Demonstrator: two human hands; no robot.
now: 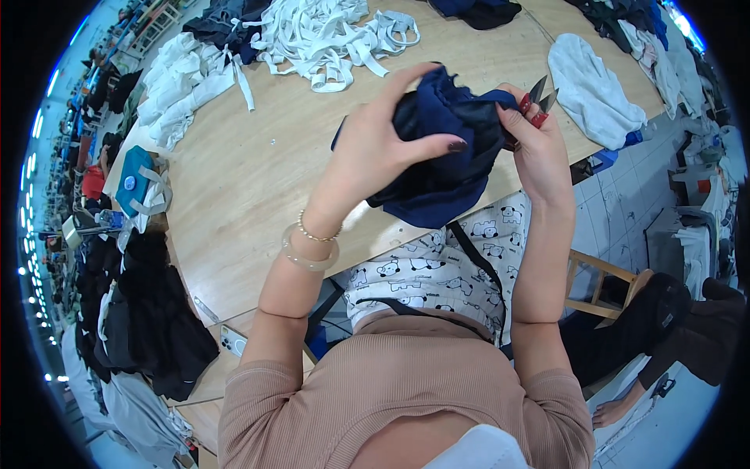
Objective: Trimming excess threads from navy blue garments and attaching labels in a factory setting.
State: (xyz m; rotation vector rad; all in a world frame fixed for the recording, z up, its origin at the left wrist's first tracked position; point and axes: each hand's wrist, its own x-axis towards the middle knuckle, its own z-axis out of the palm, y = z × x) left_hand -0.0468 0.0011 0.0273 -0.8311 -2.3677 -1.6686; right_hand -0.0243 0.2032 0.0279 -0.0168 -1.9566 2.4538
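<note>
A bunched navy garment point(441, 191) is held up over the near edge of the table, with darker fabric showing in its folds. My left hand point(367, 148) reaches round its left side, thumb across the front and index finger stretched along the top; the other fingers are hidden behind the cloth. In my right hand point(543, 156) is a pair of small red-handled scissors point(538, 105), dark blades pointing up and to the right. The thumb and fingers of that hand also pinch the garment's right edge.
White straps point(316, 39) lie heaped on the wooden table point(242, 180), beside white cloth point(176, 86). A white fabric piece point(594, 90) rests at the right edge. A teal pouch point(136, 181) and a phone point(233, 341) are on the left. Another person's arm point(625, 402) shows at lower right.
</note>
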